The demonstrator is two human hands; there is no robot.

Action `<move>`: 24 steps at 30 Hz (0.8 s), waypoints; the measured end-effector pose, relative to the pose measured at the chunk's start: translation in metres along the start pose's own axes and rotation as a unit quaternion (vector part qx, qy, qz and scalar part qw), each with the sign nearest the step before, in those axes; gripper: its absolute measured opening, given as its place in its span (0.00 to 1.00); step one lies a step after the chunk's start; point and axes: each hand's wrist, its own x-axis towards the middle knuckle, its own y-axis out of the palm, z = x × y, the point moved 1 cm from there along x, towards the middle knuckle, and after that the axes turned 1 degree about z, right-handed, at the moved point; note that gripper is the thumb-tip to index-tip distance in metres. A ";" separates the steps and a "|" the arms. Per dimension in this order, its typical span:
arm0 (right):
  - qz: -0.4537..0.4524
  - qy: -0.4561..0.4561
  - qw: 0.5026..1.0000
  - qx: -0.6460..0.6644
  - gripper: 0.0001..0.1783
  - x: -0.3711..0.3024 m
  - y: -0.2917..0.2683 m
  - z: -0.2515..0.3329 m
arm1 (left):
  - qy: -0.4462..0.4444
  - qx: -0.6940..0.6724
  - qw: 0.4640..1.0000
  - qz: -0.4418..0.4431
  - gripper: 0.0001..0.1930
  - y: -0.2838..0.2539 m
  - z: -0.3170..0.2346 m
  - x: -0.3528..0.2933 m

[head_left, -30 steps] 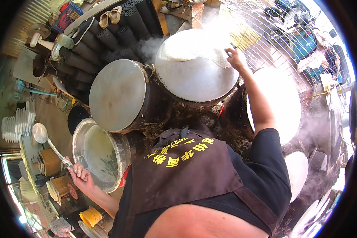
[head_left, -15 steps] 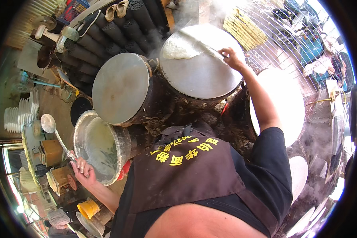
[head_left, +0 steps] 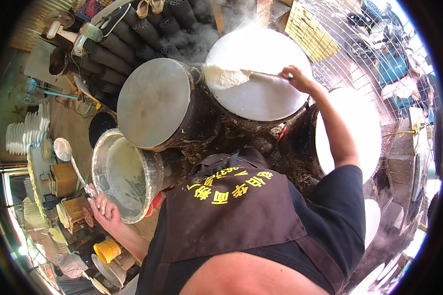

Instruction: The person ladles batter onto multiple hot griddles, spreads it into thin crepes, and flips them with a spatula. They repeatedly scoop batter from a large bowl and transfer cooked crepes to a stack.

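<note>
Steam [head_left: 198, 40] drifted beyond the central drum [head_left: 275, 102], bleaching the far edge of its flat metal top. White batter [head_left: 224, 77] lay on that top's left part; where it ended under the glare, we could not make out. Our right hand [head_left: 300, 81] was over the drum's right rim, fingers pinched on a thin scraper [head_left: 267, 74], its blade hard to tell from the batter it met.

Left of the central drum and nearer us, our left hand [head_left: 105, 210] had its fingers wrapped round the handle of a long ladle [head_left: 63, 149], bowl raised away from us. Just beside, the basin [head_left: 155, 177] held murky liquid that hid its bottom.

A second drum [head_left: 153, 103] stood close on the central drum's left, with little room between; on its right, our arm partly covered a glare-whitened third drum [head_left: 352, 132]. Black perforated columns [head_left: 120, 46] crowded its far left, where shoes [head_left: 156, 5] were cut off by the upper edge. We had open floor [head_left: 66, 115] well to its left.
</note>
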 end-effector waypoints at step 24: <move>-0.049 0.260 0.919 0.291 0.27 -0.159 0.045 0.090 | -0.005 0.001 1.000 -0.025 0.26 -0.008 0.011 -0.033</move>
